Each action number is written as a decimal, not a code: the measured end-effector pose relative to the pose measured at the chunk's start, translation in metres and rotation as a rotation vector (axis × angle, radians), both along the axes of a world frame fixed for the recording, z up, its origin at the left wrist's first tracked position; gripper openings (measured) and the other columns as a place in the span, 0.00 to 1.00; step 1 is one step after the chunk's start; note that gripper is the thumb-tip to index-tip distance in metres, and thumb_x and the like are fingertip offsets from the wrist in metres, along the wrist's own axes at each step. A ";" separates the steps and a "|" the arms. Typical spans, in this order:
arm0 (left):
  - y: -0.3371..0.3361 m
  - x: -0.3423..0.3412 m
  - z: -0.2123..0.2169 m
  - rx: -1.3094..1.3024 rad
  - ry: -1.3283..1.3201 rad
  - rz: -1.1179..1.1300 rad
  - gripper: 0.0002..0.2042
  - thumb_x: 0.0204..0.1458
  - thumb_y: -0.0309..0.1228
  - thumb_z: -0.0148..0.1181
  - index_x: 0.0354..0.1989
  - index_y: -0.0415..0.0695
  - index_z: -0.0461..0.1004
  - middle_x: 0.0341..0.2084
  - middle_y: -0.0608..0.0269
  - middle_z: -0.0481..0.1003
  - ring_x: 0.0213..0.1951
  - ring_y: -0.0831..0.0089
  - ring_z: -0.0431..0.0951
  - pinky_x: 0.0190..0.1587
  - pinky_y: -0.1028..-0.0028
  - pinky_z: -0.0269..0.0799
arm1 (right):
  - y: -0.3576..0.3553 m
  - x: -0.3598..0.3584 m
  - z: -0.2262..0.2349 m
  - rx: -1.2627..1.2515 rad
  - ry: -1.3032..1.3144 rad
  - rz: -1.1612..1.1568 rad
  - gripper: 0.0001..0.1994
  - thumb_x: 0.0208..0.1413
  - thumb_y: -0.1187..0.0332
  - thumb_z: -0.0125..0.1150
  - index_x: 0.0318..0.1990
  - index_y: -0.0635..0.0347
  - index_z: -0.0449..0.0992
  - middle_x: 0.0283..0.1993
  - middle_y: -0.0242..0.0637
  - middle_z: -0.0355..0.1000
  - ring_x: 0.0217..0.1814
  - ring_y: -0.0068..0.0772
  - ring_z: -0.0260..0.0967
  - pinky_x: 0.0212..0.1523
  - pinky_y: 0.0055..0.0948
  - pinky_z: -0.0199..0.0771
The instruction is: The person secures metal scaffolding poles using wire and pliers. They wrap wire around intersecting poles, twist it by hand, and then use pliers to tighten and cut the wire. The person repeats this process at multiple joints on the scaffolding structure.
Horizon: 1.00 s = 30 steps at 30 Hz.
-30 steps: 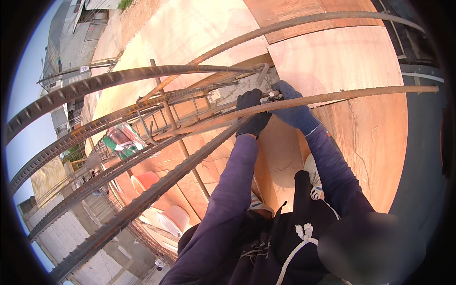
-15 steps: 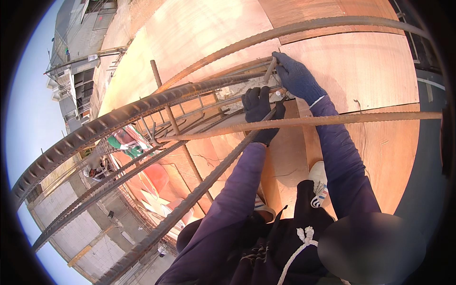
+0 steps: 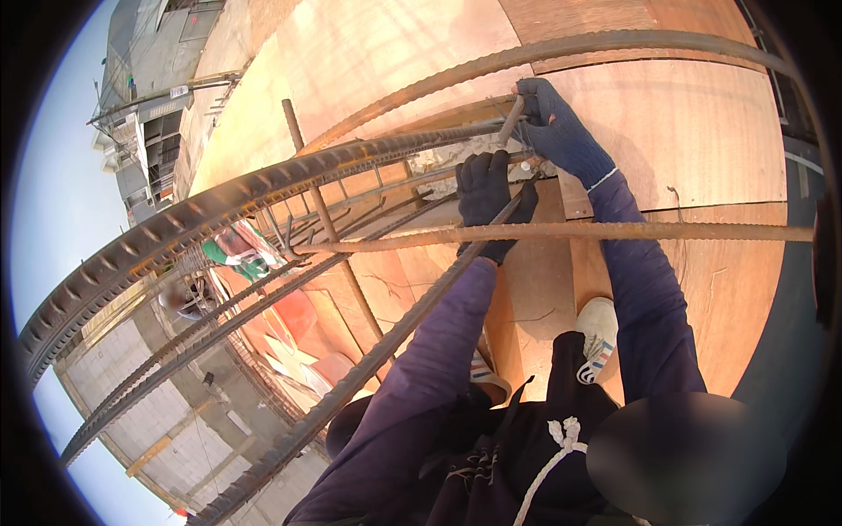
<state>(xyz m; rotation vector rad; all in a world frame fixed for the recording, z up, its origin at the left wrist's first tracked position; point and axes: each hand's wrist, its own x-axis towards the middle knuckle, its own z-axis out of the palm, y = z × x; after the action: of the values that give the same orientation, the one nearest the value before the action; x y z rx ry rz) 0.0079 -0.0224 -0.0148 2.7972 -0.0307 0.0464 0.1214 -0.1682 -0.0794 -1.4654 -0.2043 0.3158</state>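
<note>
Both my hands wear dark work gloves. My left hand [image 3: 481, 195] is closed around a ribbed steel rebar [image 3: 412, 317] that slants up from the lower left. A little beyond it, my right hand [image 3: 568, 138] has its fingers curled at the short upturned end of a rebar [image 3: 510, 123]. Thin wire strands show beside those fingers; their ends are too fine to follow. Between and left of my hands, several bars run into a slot with rough concrete [image 3: 431, 165]. A rusty bar [image 3: 614, 231] crosses in front of my left wrist.
Thick rebar [image 3: 219, 197] arches across the left, and another bar [image 3: 544, 54] curves overhead of my hands. Plywood panels [image 3: 667, 131] surround the slot. My shoes [image 3: 598, 337] stand on plywood. A green and white bundle [image 3: 241, 252] lies left; buildings [image 3: 162, 114] stand beyond.
The view has shifted slightly, moving the scene a little rightward. My right hand's fingers have moved slightly at the upturned bar end; my left hand keeps its hold on the rebar.
</note>
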 end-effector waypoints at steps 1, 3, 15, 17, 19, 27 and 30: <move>0.000 0.000 0.001 0.009 0.023 -0.005 0.28 0.47 0.40 0.70 0.58 0.43 0.73 0.51 0.46 0.71 0.56 0.44 0.70 0.61 0.48 0.69 | -0.003 -0.002 0.002 0.032 0.047 0.008 0.26 0.61 0.70 0.68 0.65 0.53 0.67 0.55 0.39 0.74 0.55 0.34 0.77 0.50 0.33 0.81; 0.000 0.000 0.004 0.010 0.026 -0.002 0.28 0.47 0.40 0.70 0.57 0.43 0.73 0.50 0.46 0.71 0.56 0.44 0.71 0.60 0.48 0.69 | -0.011 -0.003 0.007 0.074 0.137 0.055 0.25 0.62 0.69 0.66 0.66 0.54 0.67 0.55 0.37 0.73 0.52 0.31 0.77 0.49 0.29 0.81; 0.001 0.006 -0.004 0.051 0.121 0.041 0.21 0.47 0.41 0.70 0.47 0.46 0.76 0.44 0.50 0.73 0.52 0.48 0.74 0.55 0.51 0.72 | 0.005 -0.005 0.042 -0.017 0.185 -0.076 0.27 0.69 0.46 0.60 0.61 0.60 0.72 0.36 0.31 0.71 0.35 0.19 0.69 0.35 0.22 0.72; 0.002 0.007 -0.008 0.094 0.053 0.011 0.18 0.47 0.41 0.70 0.42 0.44 0.77 0.38 0.50 0.75 0.46 0.48 0.76 0.49 0.51 0.74 | 0.011 -0.007 0.040 -0.103 0.276 -0.038 0.31 0.65 0.43 0.62 0.60 0.63 0.73 0.42 0.42 0.77 0.44 0.29 0.75 0.44 0.30 0.76; 0.005 0.008 -0.012 0.100 0.023 -0.036 0.18 0.46 0.42 0.71 0.39 0.42 0.77 0.35 0.49 0.76 0.42 0.47 0.78 0.45 0.51 0.74 | 0.013 -0.008 0.036 -0.182 0.300 -0.010 0.34 0.64 0.40 0.62 0.60 0.64 0.73 0.46 0.48 0.80 0.50 0.36 0.78 0.51 0.35 0.78; 0.013 0.005 -0.029 0.146 0.067 -0.035 0.19 0.48 0.51 0.71 0.29 0.47 0.80 0.32 0.52 0.79 0.40 0.50 0.79 0.44 0.52 0.74 | -0.004 0.016 0.031 -0.725 -0.878 0.052 0.26 0.72 0.48 0.55 0.61 0.62 0.75 0.52 0.41 0.79 0.42 0.32 0.78 0.47 0.33 0.79; 0.013 0.003 -0.033 0.130 0.094 -0.039 0.21 0.51 0.54 0.68 0.30 0.46 0.80 0.32 0.54 0.79 0.40 0.52 0.79 0.45 0.53 0.74 | -0.018 0.020 0.048 -0.691 0.095 0.387 0.31 0.71 0.42 0.50 0.71 0.54 0.70 0.70 0.59 0.70 0.74 0.51 0.67 0.74 0.42 0.63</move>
<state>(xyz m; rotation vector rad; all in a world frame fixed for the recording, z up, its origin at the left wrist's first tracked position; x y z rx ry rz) 0.0113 -0.0090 -0.0476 2.9241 -0.0671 -0.0999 0.1417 -0.1859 -0.0318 -2.0851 -0.3222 0.8284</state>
